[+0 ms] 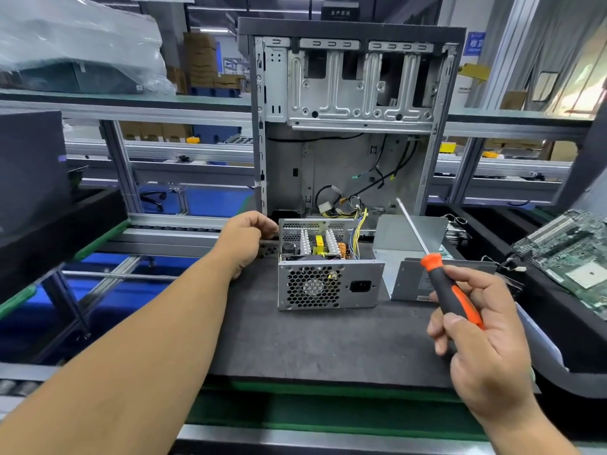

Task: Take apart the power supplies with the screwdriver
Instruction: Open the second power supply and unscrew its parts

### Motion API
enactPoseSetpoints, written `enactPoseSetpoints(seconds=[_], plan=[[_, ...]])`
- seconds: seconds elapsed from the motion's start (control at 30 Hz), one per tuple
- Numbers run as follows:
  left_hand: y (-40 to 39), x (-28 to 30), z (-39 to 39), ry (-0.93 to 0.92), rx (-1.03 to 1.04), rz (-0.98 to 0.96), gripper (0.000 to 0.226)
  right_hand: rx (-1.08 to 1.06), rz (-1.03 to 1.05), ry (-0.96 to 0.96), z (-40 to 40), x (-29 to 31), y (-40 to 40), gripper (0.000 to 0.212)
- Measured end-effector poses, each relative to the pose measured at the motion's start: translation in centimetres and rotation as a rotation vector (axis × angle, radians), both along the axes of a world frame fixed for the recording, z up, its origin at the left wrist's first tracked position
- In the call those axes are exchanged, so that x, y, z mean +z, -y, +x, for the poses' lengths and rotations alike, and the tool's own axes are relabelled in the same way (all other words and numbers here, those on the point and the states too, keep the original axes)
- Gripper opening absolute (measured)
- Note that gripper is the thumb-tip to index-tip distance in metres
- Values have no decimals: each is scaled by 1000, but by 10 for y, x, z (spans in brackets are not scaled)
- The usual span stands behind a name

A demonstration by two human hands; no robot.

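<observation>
Your right hand (pixel 483 326) grips the screwdriver (pixel 440 277). Your left hand (pixel 244 239), fingers curled, touches the opened power supply (pixel 328 274). Its labels are unreadable.

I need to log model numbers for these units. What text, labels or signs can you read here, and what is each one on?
Blue wall sign: Chinese characters, the first reads "收"; the rest is cut off.
Dark hanging sign: Chinese characters, too blurred to read.
Label on the grey cover panel: too small to read.
Power supply: no readable text.
Circuit board: markings too small.
</observation>
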State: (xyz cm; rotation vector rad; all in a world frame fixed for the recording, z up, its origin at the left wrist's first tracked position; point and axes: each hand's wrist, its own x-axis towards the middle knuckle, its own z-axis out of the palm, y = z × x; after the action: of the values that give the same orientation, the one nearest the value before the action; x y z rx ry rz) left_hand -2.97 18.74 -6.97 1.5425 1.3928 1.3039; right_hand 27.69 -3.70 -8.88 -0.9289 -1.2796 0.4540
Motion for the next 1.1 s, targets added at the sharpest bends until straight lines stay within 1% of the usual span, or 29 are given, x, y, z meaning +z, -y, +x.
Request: enactPoseSetpoints(seconds=[0.07, 0.1, 0.17, 0.23, 0.3, 0.37, 0.57, 0.67, 0.73, 0.8, 0.93, 1.0, 1.03, 1.07, 1.1], plan=[[-1, -1, 0, -30, 9, 5, 53, 1, 3, -2, 0, 0, 0, 48], [-1, -2, 0, -82, 17, 13, 52, 1, 4, -2, 0, 0, -1, 48], [1, -1, 0, -292, 4, 44, 43, 1, 2, -1, 0, -1, -2, 48], [2, 1, 2, -507, -50, 60, 31, 2, 2, 0, 2, -2, -2, 49], [2, 2, 6, -695, -87, 56, 21, 7, 0, 3, 2, -3, -2, 49], [3, 4, 9, -837, -60, 39, 14, 9, -2, 7, 3, -3, -2, 49], [10, 7, 7, -861, 44, 28, 21, 11, 4, 4, 3, -2, -1, 49], [15, 6, 4, -825, 60, 32, 20, 29, 18, -21, 3, -1, 0, 50], [20, 5, 3, -745, 74, 58, 16, 36, 21, -20, 3, -1, 0, 50], [25, 7, 2, -613, 111, 128, 12, 36, 19, -17, 3, -1, 0, 51], [54, 15, -1, -276, 176, 284, 16, 36, 7, 12, 4, 0, -1, 50], [75, 16, -1, -81, 115, 312, 15, 18, -6, 61, 4, 0, -2, 50], [88, 15, 0, 15, 44, 306, 17, 0, -15, 92, 3, -1, -2, 50], [101, 14, 1, 88, -49, 293, 22, -17, -24, 124, 3, -1, -3, 51], [112, 12, 3, 121, -149, 273, 30, -29, -31, 158, 2, -2, -3, 51]])
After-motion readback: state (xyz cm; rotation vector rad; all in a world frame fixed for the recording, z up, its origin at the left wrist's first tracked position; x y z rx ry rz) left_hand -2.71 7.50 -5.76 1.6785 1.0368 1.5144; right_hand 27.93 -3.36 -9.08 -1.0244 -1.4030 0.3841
